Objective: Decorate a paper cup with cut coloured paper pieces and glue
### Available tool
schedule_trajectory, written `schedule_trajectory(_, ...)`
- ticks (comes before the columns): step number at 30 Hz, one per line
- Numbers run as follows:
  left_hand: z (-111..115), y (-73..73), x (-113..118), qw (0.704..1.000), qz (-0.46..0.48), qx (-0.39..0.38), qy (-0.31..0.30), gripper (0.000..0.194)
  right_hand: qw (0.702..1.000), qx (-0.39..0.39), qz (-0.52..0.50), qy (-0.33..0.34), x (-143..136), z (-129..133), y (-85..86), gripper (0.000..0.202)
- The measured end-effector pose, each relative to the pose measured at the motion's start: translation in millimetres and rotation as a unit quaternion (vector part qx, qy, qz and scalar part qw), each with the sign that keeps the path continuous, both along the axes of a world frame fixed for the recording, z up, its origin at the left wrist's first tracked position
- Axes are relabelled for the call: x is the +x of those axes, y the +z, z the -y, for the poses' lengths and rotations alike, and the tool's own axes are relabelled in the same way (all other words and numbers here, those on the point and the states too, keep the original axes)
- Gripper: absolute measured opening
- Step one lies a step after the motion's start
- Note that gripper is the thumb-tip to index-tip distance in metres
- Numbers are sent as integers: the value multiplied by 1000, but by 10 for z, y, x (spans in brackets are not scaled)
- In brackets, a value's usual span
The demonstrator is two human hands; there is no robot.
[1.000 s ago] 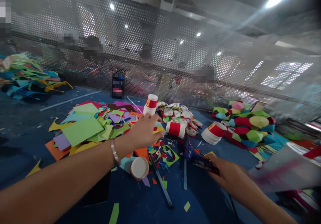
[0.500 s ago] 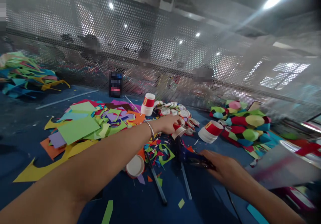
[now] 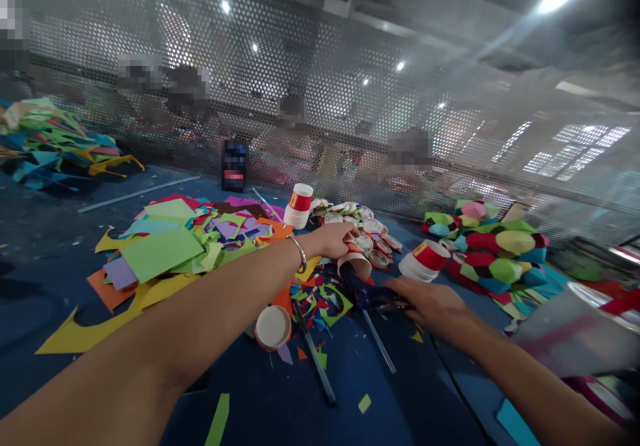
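Observation:
My left hand [image 3: 337, 238] reaches to the middle of the table, fingers closed on a paper cup [image 3: 361, 267] tilted with its open mouth towards me. My right hand [image 3: 427, 303] grips dark blue scissors [image 3: 373, 295], whose dark blades reach the cup's mouth; blur hides how far inside they are. Just behind the held cup lies a pile of cut cup bottoms [image 3: 370, 226]. A red and white cup stack [image 3: 424, 261] leans right of it. Another stack [image 3: 299, 206] stands upright behind my left wrist.
Coloured paper sheets [image 3: 163, 253] spread at left. A loose cup [image 3: 273, 327] and clear sticks [image 3: 316, 356] lie in front. At right are colourful paper-covered shapes [image 3: 495, 246] and a translucent container [image 3: 575, 329]. A perforated metal screen [image 3: 320, 99] stands behind; people are beyond it.
The held cup has turned, so its round opening now faces me. My right hand and the scissors have moved slightly up, towards the cup. The view has shifted a little.

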State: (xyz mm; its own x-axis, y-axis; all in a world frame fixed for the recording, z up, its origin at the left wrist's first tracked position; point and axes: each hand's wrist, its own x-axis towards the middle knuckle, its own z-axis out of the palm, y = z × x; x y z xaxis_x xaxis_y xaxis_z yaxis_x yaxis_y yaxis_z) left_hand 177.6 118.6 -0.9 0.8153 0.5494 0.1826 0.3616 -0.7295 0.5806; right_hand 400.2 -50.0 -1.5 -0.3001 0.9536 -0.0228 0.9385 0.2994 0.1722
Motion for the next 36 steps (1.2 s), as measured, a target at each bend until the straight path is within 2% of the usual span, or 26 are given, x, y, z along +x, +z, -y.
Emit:
schedule_trajectory(6, 224, 94, -410, 998, 9, 63, 21, 51, 999, 36, -20, 11, 83, 116, -95, 44)
schedule_trajectory(13, 515, 193, -1165, 997, -7, 56, 48, 36, 998, 64, -3, -4, 160, 308, -123, 47)
schedule_trajectory(16, 670, 212, -1480, 998, -16, 29, 60, 26, 996, 85, -6, -10, 26, 406, -133, 47)
schedule_trajectory(18, 807, 203, -1657, 998, -34, 8, 60, 24, 997, 75, -30, 11, -150, 468, -124, 45)
schedule_trajectory(20, 953, 170, -1789, 996, -58, -18, 61, 31, 997, 62, -45, 12, -365, 504, -107, 38)
schedule_trajectory(22, 1078, 111, -1866, 995, -79, -35, 58, 33, 995, 80, -67, -1, -577, 504, -92, 36)
schedule_trajectory(24, 1158, 32, -1887, 992, -95, -31, 71, 26, 993, 90, -80, -10, -759, 475, -85, 34)
schedule_trajectory(29, 1159, -150, -1832, 988, -105, 5, 110, 13, 991, 90, -102, -5, -1067, 388, -111, 30)
schedule_trajectory(32, 1120, -173, -1831, 989, -110, 18, 101, 10, 990, 81, -113, -2, -1200, 366, -149, 26)
schedule_trajectory(36, 1111, -102, -1881, 988, -112, 32, 100, 11, 992, 32, -115, -34, -1331, 360, -155, 19)
